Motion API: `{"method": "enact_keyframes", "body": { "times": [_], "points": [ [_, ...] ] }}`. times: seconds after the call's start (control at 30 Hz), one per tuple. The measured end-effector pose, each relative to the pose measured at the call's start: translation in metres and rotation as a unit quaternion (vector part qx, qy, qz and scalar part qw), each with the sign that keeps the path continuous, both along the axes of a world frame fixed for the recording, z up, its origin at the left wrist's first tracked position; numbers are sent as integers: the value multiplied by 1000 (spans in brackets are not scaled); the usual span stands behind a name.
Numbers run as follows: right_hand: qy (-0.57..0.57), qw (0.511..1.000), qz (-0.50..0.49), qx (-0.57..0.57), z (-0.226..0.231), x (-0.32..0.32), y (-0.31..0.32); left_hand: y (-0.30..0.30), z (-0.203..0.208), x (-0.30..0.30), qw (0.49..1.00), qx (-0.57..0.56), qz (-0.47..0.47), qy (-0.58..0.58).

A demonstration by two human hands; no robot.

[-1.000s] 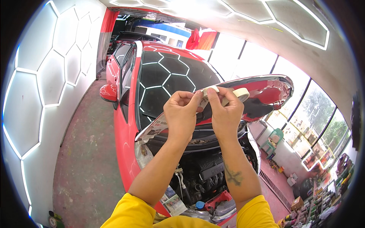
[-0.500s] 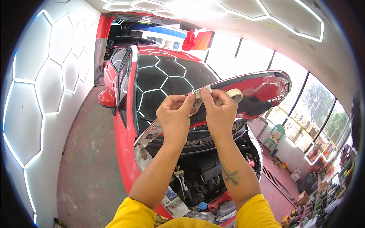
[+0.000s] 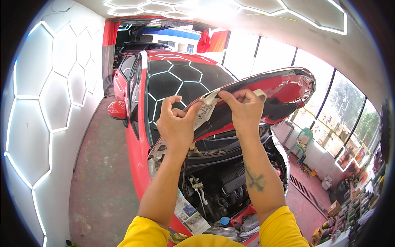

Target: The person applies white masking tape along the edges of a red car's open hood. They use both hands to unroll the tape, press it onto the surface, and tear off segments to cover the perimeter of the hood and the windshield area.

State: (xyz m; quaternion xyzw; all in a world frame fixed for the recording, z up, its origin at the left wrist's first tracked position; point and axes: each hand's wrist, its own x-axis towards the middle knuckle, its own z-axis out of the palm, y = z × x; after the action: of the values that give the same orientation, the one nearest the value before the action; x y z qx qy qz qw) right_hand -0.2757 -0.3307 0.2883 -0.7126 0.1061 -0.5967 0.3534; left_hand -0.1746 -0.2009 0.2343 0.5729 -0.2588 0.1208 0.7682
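A red car (image 3: 138, 152) stands with its hood (image 3: 284, 84) raised. Along the hood's edge hangs a newspaper sheet (image 3: 204, 114), with a pale strip of masking tape (image 3: 210, 97) at its upper rim. My left hand (image 3: 175, 125) has its thumb against the sheet, other fingers curled and the index finger lifted. My right hand (image 3: 249, 111) is closed around a roll of masking tape (image 3: 260, 95), mostly hidden by the fingers. Its thumb tip presses at the hood's edge beside the tape strip.
Below my arms lies the open engine bay (image 3: 222, 189), with more newspaper (image 3: 191, 216) at its near left. A lit hexagon-panel wall (image 3: 31, 136) stands left. Rightward are a green chair (image 3: 302, 142), a floor grate (image 3: 308, 195) and crowded bottles and boxes (image 3: 345, 214).
My hands have moved apart, the left one leftward and down, the right one slightly right with the tape roll. My left index finger has lifted. More of the newspaper shows between them.
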Motion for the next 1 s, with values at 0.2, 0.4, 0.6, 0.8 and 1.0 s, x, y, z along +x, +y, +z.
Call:
{"method": "enact_keyframes", "body": {
  "times": [0.2,0.4,0.6,0.8,1.0],
  "points": [
    [-42,990,-46,-127,-15,-1,7,17,-3,17,976,11,29,-216],
    [-5,995,-12,-96,0,6,13,9,22,20,943,15,108,-316],
    [6,997,38,-67,0,5,10,9,25,44,857,-8,225,-463],
    [10,999,45,-22,-3,2,5,13,23,51,892,24,159,-422],
    [-19,996,-62,-58,-77,-23,3,24,35,29,889,50,107,-441]
  ]
}}
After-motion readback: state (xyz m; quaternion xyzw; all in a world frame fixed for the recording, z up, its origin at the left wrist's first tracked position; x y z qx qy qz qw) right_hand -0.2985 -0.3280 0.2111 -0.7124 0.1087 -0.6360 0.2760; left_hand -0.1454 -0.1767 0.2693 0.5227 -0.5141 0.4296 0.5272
